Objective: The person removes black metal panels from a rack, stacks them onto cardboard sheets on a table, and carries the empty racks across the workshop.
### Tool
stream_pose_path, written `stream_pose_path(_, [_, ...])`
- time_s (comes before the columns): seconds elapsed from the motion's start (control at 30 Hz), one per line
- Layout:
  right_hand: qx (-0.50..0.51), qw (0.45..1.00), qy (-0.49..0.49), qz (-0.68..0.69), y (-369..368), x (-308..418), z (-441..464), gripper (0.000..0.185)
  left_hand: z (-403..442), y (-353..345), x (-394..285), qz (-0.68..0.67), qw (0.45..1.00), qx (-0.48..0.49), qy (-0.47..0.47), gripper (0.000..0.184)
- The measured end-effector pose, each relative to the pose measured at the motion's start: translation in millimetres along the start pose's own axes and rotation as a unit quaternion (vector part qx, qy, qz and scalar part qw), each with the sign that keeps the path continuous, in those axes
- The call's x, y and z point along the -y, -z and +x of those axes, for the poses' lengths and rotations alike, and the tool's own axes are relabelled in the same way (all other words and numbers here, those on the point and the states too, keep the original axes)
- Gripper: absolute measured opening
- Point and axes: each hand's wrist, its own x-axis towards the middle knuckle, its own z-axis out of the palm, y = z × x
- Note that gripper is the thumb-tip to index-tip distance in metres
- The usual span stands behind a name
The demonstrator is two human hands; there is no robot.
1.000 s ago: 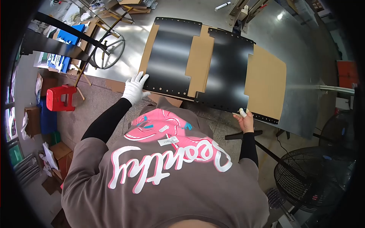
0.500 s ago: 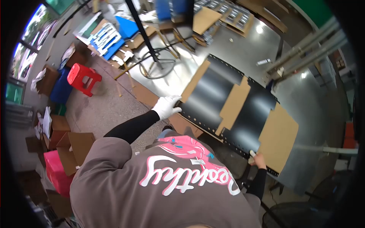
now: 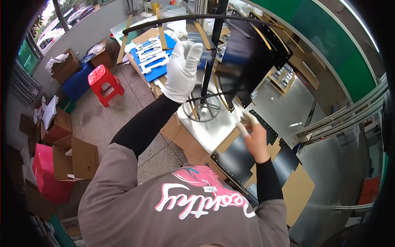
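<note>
My left hand, in a white glove, is raised in front of a round hanging rack. Its fingers are curled together with the thumb against them; whatever they hold, if anything, is hidden. Lower and to the right, my right hand has its fingers apart, somewhat blurred, with white coverings on fingertips. Just above it are the lower corners of dark hanging panels. Below and beside this hand lies a flat black panel with brown card-coloured areas and a row of edge holes.
The rack's black pole rises from a ring base on the shiny metal table. White cut-out parts lie on a blue sheet behind my left hand. A red stool and open cardboard boxes stand on the left floor.
Both hands have left the flat panel's edge. My left hand has risen toward the rack, and my right hand has moved up and left over the panel. The view has shifted upward.
</note>
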Motion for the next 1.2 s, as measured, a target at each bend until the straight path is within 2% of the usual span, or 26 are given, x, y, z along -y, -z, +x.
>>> stream_pose_path(0.1, [-0.057,0.989,0.123,0.059,-43.0,63.8,66.0,0.052,14.8,-10.8,-7.7,0.031,0.998,0.039,0.037,0.038])
stream_pose_path(0.2, [-0.093,0.982,0.131,0.094,-69.8,94.7,107.8,0.045,19.1,-12.7,-1.1,0.044,0.995,0.07,0.059,0.035])
stream_pose_path(0.23, [-0.097,0.983,0.129,0.091,-79.0,91.8,119.9,0.045,18.7,-13.2,3.6,0.04,0.994,0.078,0.062,0.031])
stream_pose_path(0.3, [-0.072,0.995,0.065,-0.038,-101.5,70.3,139.0,0.028,18.9,-14.3,7.3,0.03,0.993,0.09,0.063,0.028])
stream_pose_path(0.33, [-0.075,0.994,0.062,-0.041,-109.4,64.7,141.6,0.028,18.4,-14.0,7.8,0.03,0.994,0.088,0.052,0.028])
stream_pose_path(0.43, [-0.185,0.967,0.172,0.029,-123.2,59.9,145.9,0.023,18.0,-11.8,7.3,0.028,0.996,0.085,0.028,0.027])
stream_pose_path(0.57, [-0.233,0.944,0.232,0.017,-124.5,60.2,147.7,0.022,17.6,-12.4,5.3,0.052,0.994,0.093,0.017,0.028])
stream_pose_path(0.73, [-0.243,0.938,0.248,-0.003,-126.0,47.7,151.6,0.021,15.9,-16.5,14.6,0.013,0.997,0.071,0.009,0.03])
stream_pose_path(0.83, [-0.245,0.923,0.292,-0.053,-120.3,46.8,152.1,0.024,13.9,-20.1,14.7,-0.028,0.997,0.069,0.013,0.029])
stream_pose_path(0.93, [-0.26,0.926,0.266,-0.057,-119.9,36.7,158.3,0.025,17.9,-21.1,6.6,-0.13,0.984,0.081,0.088,0.026])
stream_pose_path(0.97, [-0.267,0.928,0.254,-0.057,-119.9,33.0,160.4,0.026,18.8,-21.1,3.2,-0.132,0.984,0.081,0.088,0.026])
stream_pose_path(1.07, [-0.265,0.924,0.256,-0.099,-119.8,22.3,163.1,0.026,20.6,-18.3,-3.2,-0.211,0.958,0.083,0.178,0.025])
stream_pose_path(1.2, [-0.257,0.906,0.277,-0.191,-107.2,29.2,160.7,0.031,-5.5,8.5,18.7,-0.218,0.958,0.107,0.15,0.026])
